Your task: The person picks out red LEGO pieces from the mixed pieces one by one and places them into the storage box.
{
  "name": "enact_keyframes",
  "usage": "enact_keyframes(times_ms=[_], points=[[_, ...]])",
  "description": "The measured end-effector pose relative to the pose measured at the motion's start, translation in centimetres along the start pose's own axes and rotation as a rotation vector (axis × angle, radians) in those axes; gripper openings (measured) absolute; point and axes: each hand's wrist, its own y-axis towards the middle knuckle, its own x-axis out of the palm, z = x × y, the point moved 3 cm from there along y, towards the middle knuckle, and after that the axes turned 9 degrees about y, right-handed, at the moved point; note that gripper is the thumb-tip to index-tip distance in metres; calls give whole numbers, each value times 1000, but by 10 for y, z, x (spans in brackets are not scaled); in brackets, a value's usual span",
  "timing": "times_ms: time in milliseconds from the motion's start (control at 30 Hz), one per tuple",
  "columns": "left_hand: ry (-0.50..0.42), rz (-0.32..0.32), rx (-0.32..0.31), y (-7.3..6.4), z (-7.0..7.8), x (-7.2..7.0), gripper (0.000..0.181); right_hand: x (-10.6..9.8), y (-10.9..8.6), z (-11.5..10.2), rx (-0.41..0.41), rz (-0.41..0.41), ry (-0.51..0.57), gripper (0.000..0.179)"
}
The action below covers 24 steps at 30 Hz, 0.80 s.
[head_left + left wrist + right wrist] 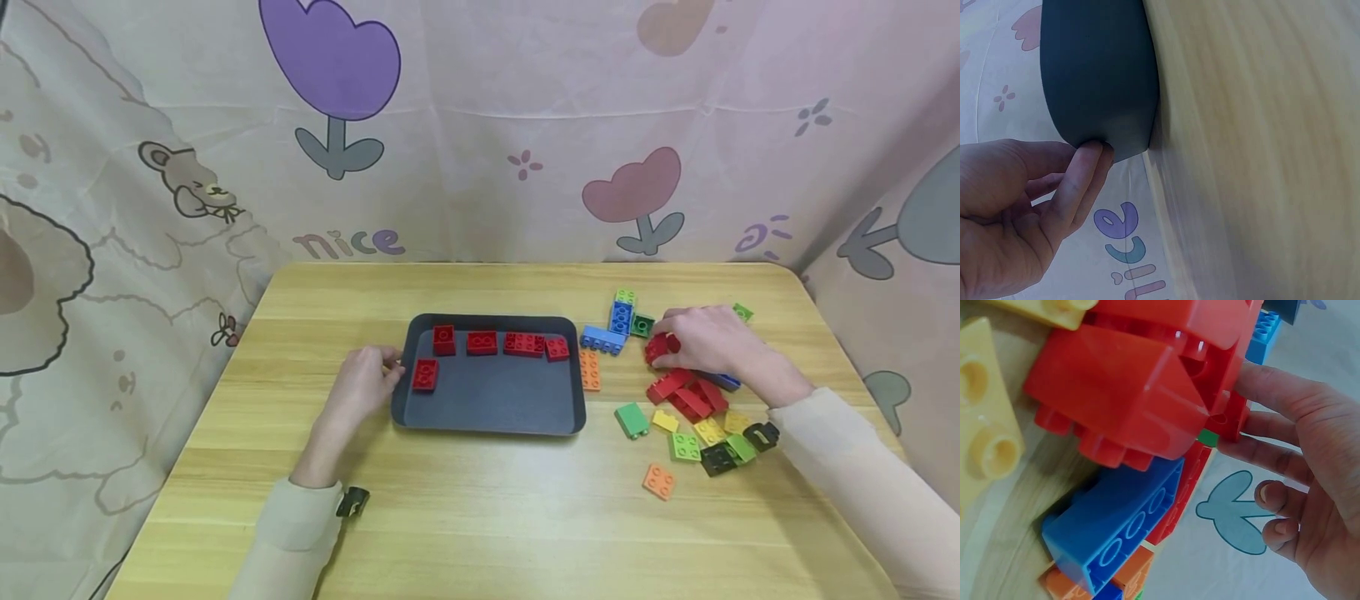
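Observation:
My left hand [365, 383] pinches the left rim of a dark grey tray [495, 417]; in the left wrist view, thumb and fingertips meet at the corner of the tray's wall [1100, 75]. Several red bricks lie in the tray, among them a long studded one [524, 343] by the far wall and a squarish one [425, 375] at the left. At the right of the table, my right hand [708, 337] grips a red brick [658, 350] between thumb and fingers. More red bricks [690, 400] are heaped just in front of it, and a large one [1110, 394] fills the right wrist view.
Around the red heap lie loose bricks: blue [602, 340], dark green [642, 325], green [632, 421], yellow [709, 431], lime [685, 447], black [717, 459] and orange [659, 482]. Another orange brick [590, 371] lies against the tray's right side. A patterned curtain [480, 183] hangs behind the table.

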Motion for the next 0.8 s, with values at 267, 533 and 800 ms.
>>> enact_keyframes(times_ms=[267, 533, 800], points=[[6, -5, -2, -1, 1, 0, 32, -10, -2, -2, 40, 18, -19, 52], [9, -8, 2, -1, 2, 0, 31, -20, -3, -9, 39, 27, 6, 52], [15, 20, 20, -1, 2, 0, 29, -31, -4, -29, -26, 69, 31, 52]])
